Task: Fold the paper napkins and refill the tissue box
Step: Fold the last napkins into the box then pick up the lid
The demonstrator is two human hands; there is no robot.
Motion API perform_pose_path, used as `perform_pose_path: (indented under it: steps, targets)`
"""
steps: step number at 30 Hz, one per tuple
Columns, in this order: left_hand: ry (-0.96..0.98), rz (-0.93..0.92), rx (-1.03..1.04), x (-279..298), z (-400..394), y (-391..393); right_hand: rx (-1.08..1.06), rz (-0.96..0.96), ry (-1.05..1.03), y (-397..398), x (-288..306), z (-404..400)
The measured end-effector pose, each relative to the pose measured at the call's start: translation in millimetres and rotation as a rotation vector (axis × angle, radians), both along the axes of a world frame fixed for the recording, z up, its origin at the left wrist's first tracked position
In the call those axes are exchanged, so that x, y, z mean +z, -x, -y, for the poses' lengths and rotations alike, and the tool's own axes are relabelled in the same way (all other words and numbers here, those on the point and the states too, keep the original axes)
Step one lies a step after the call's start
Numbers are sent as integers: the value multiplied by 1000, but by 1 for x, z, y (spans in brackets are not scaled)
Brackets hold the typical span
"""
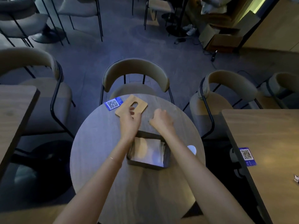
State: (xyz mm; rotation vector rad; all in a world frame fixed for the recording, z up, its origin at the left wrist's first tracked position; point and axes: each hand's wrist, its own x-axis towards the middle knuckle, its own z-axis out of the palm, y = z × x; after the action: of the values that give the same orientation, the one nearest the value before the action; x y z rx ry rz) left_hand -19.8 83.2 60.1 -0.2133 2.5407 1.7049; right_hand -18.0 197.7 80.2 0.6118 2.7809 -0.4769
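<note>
Box refill looks mostly done, judged from the layout. One dark tissue box point(148, 150) sits open-topped mid-bench, with a stack of paper napkins point(146, 151) seen inside; sheet count can't be told. One wooden lid point(131, 105) with an oval slot is off the box, at the far side of the round bench point(100, 143).

Left hand point(130, 121) is laid on the near corner of the lid, fingers curled over it; grip looks like a pinch on the lid edge, though blur leaves it uncertain. Right hand point(160, 118) is held just right of the lid, fingers curled in loosely, nothing seen in it.

Left to do, as judged: lid to be set back on the box. No loose unfolded napkins are seen on the bench, so folding appears finished.

Counts: box 1, lid 1, blue QR card point(112, 103) on this bench 1, touching the lid's left edge; small white round object point(192, 149) 1, right of the box.
</note>
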Motion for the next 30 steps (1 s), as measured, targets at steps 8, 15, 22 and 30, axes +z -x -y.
perform_pose_path:
  steps: [8, 15, 22, 30]
  targets:
    - [-205, 609, 490, -73, 0, 65, 96, 42, 231, 105, -50, 0]
    - [-180, 609, 642, -91, -8, 99, 167, 111, 191, 148, -112, 8]
    - [17, 649, 638, -89, -10, 106, 7, -1, 130, 144, -115, -1]
    - [186, 269, 391, -53, -10, 83, -164, -188, 117, 99, -61, -14]
